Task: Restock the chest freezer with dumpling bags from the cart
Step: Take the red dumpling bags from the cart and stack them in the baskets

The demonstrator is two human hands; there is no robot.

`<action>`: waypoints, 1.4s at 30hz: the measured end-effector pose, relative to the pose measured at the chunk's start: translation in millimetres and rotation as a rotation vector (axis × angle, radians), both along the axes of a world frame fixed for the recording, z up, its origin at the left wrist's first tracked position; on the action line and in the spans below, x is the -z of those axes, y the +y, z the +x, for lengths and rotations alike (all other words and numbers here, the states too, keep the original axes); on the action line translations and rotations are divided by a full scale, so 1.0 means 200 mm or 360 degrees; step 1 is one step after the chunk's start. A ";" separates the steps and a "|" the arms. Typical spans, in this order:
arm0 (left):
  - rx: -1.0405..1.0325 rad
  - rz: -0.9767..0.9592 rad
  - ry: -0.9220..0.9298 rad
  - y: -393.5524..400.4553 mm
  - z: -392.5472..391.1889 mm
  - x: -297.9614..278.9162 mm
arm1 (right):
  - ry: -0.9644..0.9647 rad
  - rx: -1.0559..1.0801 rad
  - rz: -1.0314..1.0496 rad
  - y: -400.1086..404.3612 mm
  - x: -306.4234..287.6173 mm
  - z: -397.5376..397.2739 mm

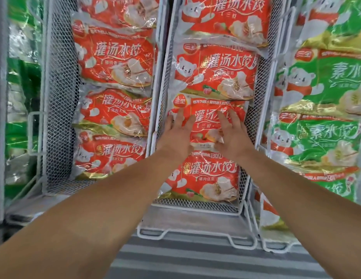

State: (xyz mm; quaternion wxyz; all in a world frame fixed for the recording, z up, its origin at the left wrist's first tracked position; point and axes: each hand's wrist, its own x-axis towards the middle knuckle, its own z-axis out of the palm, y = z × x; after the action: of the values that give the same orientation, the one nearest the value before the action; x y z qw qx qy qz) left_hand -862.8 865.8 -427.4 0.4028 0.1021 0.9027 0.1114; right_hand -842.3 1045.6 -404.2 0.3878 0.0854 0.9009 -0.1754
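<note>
A red dumpling bag [205, 115] lies in the middle white wire basket [195, 206] of the chest freezer, overlapping other red bags above and below it. My left hand [176, 135] rests flat on the bag's left side with straight fingers. On its right side lies my right hand [233, 135], fingers spread and straight. Both forearms reach in from the bottom of the view. Another red bag [207, 178] sits just below my wrists, nearest the basket's front wall.
A left wire basket [58, 117] holds several red bags [115, 63]. To the right, green dumpling bags [320, 141] fill another basket. More green bags [18, 97] show at the far left. The freezer's striped grey rim [195, 258] runs along the bottom.
</note>
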 end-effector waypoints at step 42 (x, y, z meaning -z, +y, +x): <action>-0.0283 0.0198 0.0642 -0.12 0.62 -0.78 | 0.0586 -0.0417 0.0062 0.01 -0.72 0.62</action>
State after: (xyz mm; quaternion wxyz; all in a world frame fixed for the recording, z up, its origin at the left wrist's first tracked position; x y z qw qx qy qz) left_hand -738.3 842.4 -271.7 0.1956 0.0669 0.9618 0.1792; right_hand -717.4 1048.4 -260.3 0.2348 -0.0585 0.9630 -0.1187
